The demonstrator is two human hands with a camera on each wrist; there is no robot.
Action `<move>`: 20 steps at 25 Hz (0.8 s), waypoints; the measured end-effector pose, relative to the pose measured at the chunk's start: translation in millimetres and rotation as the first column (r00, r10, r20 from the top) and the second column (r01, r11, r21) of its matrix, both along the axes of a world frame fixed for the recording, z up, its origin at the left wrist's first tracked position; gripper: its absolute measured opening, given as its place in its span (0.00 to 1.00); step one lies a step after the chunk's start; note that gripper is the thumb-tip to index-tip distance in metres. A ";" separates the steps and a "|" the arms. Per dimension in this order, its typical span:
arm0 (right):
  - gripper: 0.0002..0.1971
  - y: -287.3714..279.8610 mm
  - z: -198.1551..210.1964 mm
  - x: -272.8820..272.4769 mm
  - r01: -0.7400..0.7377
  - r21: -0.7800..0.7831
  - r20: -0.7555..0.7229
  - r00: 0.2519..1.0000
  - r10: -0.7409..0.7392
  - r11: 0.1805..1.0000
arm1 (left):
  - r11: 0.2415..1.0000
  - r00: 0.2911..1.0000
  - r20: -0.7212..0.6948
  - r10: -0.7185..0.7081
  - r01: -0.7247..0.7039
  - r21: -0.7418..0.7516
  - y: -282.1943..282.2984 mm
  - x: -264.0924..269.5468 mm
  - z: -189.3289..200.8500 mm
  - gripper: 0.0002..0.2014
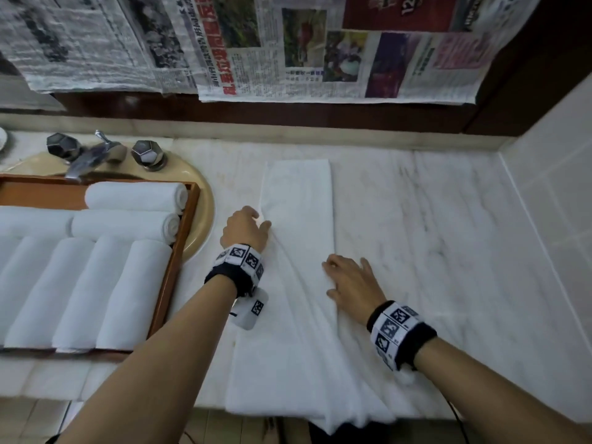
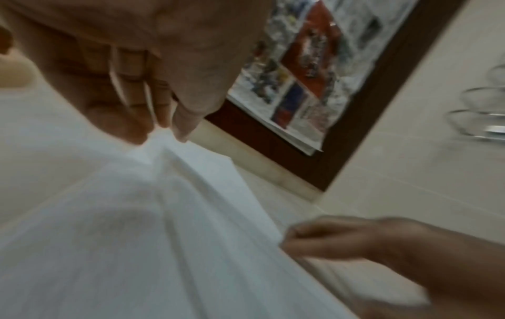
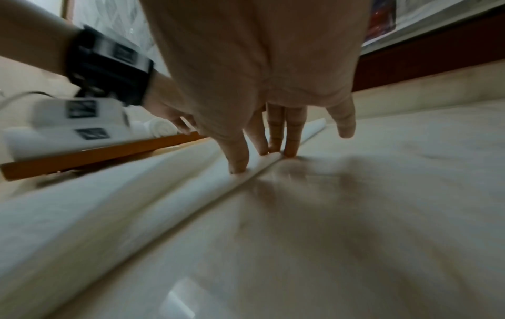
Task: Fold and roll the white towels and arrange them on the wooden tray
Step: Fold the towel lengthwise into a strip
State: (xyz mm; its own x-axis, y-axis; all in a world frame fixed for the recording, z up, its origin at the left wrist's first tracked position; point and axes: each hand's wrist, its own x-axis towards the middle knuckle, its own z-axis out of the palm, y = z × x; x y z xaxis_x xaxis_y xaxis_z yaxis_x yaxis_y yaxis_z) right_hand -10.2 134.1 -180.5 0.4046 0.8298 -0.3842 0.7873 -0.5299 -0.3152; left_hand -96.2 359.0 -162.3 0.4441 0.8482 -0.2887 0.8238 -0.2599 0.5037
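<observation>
Our left hand (image 1: 245,229) is pinching the towel (image 1: 299,238) edge, right hand (image 1: 350,280) pressing flat with straight fingers; we are advising squared edges before rolling.

White towels (image 1: 298,251), brown wd tray (image 1: 179,251)

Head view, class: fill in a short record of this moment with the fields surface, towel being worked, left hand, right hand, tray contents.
surface: marble counter
towel being worked: long white towel folded into a strip, near end hanging over the counter edge
left hand: left hand pinches the strip's left edge
right hand: right hand presses straight fingers on its right edge
tray contents: rolled towels fill the wooden tray
</observation>
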 end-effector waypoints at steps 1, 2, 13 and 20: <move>0.27 -3.2 -0.3 -3.1 0.019 -0.008 -0.002 1.000 -0.019 1.000 | 0.994 0.991 0.078 -0.105 0.102 0.045 -19.8 -13.5 7.8 0.07; 0.28 -4.4 2.2 -6.0 0.038 -0.013 -0.008 0.999 -0.038 0.999 | 0.966 0.956 0.141 -0.259 0.252 0.062 -41.5 -26.4 13.9 0.08; 0.49 -14.3 14.2 -4.1 -0.043 -0.125 0.030 0.998 0.047 0.991 | 0.583 0.567 -0.175 -0.805 0.810 -0.058 -139.6 -51.5 2.8 0.17; 0.61 -16.7 8.2 -16.8 -0.122 -0.212 0.166 0.973 0.158 0.970 | 0.531 0.509 -0.198 -0.838 0.845 -0.072 -117.9 -98.4 14.8 0.14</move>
State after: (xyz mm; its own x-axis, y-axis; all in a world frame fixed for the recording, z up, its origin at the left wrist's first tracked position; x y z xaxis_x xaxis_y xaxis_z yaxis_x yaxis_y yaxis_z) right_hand -26.9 117.4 -172.3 0.3675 0.7974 -0.4787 0.8921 -0.4477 -0.0610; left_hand -194.6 241.1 -147.5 0.8946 0.1158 -0.4317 0.2835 -0.8937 0.3478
